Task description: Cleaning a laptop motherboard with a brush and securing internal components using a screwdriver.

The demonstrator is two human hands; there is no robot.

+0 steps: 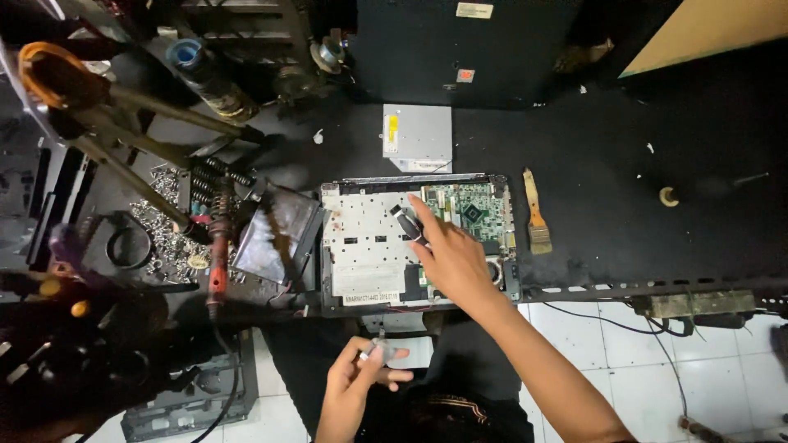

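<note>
Keep right hand [450, 256], closed on black screwdriver [408, 223], upright over opened laptop [419, 239] on dark worktop [624, 189], while left hand [355, 379] near lap pinches small silvery part [379, 351] firmly.

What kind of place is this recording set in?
Probably an electronics repair bench: an opened laptop with its green board bare, loose screws and a brush on a black worktop.

Right hand [453, 261] on opened laptop [369, 246], perhaps holding screwdriver [408, 223]
</note>
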